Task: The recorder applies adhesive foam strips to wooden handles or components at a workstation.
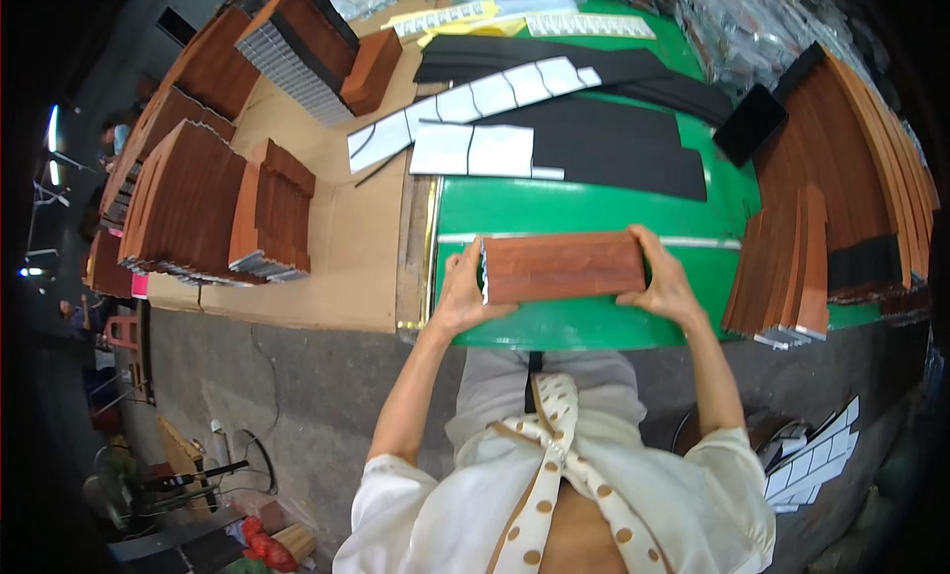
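A reddish-brown, wood-grain rectangular piece (566, 265) is held level between my two hands, just above the front of a green tabletop (594, 206). My left hand (461, 289) is closed round its left end, where a pale, ragged edge shows. On the opposite end my right hand (661, 279) grips with the thumb at the near corner and fingers at the far one. Whether it is one solid piece or several layers I cannot tell. Beyond it lie black sheets (618, 143) and white strips with black lines (473, 148).
Stacks of similar brown pieces stand on a cardboard-covered table (356, 247) at left, including a tall stack (183, 198). At right are leaning brown panels (782, 257) and a black phone-like device (750, 126). Clear plastic wrapping (762, 30) heaps at the back.
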Available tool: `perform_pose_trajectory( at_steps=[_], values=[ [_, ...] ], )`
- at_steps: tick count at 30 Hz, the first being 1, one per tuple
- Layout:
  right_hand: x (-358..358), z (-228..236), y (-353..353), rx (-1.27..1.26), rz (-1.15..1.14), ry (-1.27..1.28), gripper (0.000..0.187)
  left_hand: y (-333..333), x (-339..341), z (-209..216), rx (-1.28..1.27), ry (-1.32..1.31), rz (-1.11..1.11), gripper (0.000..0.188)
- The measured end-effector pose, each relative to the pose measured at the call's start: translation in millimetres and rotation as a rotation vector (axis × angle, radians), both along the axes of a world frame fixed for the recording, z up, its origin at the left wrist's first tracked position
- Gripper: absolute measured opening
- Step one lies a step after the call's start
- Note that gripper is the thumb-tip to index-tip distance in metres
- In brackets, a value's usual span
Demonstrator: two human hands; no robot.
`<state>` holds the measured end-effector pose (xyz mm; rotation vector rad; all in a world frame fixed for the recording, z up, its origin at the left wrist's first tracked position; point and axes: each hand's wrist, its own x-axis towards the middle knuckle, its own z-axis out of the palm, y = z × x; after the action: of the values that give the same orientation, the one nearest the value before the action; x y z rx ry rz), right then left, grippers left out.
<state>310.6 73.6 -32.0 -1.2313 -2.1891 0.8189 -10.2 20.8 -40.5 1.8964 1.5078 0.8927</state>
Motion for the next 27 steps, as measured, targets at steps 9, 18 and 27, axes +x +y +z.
perform_pose_trajectory(
  at_steps=[9,18,27],
  values=[
    [-5.6,88.1,-20.4,0.369,0.013,0.096,0.1,-10.0,-12.3,69.8,0.294,0.017,-0.014,0.089],
    [-2.7,10.8,-8.3,-0.11,0.048,-0.17,0.109,-1.1,-13.1,-16.4,-0.076,0.135,0.02,0.108],
    [-18.3,45.3,2.8,0.21,0.323,-0.354,0.095,-5.1,-6.2,-8.8,0.009,-0.043,-0.023,0.109]
  ],
)
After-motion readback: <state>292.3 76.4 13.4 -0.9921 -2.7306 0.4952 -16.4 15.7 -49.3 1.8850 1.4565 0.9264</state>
